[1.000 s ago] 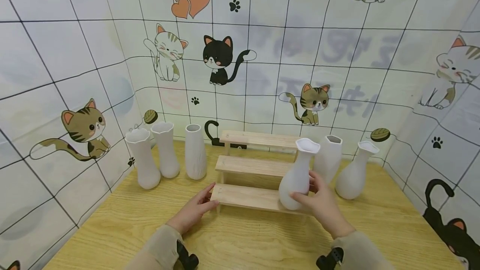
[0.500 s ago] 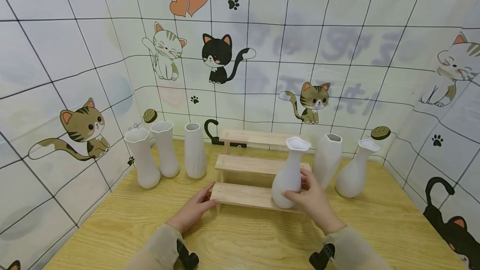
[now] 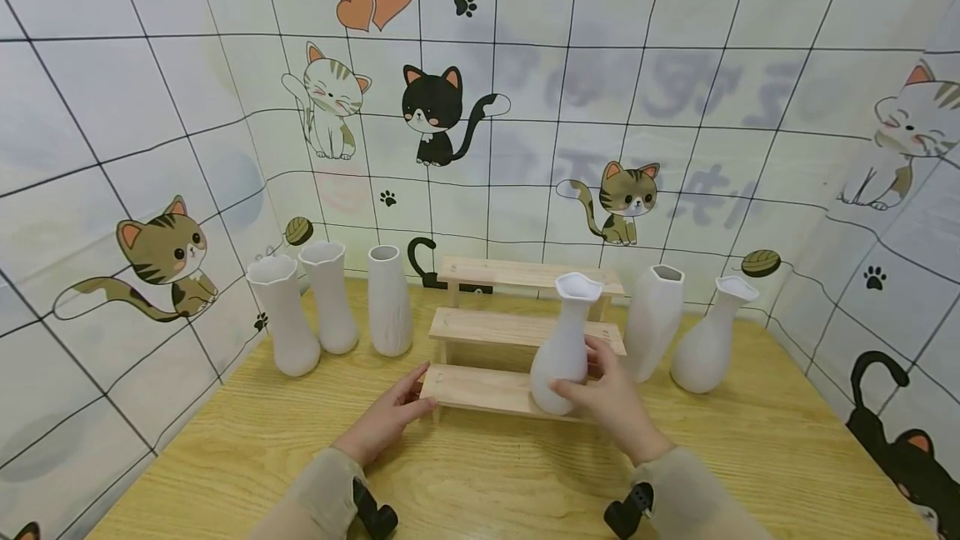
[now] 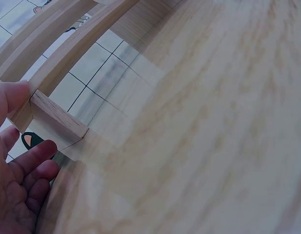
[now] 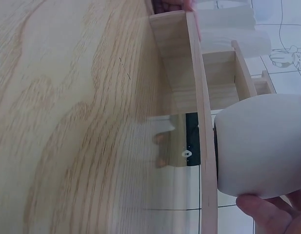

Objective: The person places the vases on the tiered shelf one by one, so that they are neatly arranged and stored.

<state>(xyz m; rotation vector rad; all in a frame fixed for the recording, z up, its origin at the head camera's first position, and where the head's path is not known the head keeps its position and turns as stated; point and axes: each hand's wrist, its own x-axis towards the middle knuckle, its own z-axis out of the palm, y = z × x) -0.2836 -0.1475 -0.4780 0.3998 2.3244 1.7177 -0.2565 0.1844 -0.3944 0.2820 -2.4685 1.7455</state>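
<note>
My right hand [image 3: 617,400] grips a white vase [image 3: 561,365] round its wide lower body. The vase has a slim neck and a flared, wavy rim, and it stands upright at the lowest board of a three-tier wooden display stand [image 3: 480,390]. In the right wrist view, the base of the vase [image 5: 262,146] is at the board's surface, with a gap or contact I cannot tell. At the stand's left end, my left hand [image 3: 386,415] holds the corner of the lowest board between thumb and forefinger. Its other fingers [image 4: 40,170] curl loosely beside the leg.
Three white vases stand left of the stand: a wavy-rimmed one [image 3: 288,327], another behind it [image 3: 330,307] and a ribbed one [image 3: 388,307]. On the right are an angular vase [image 3: 651,332] and a slim-necked vase [image 3: 708,348]. A cat-printed sheet [image 3: 525,190] encloses the wooden table [image 3: 480,482].
My right hand has moved left along the lowest board with the vase, uncovering more of the stand's right side. The left hand has stayed at the stand's left end.
</note>
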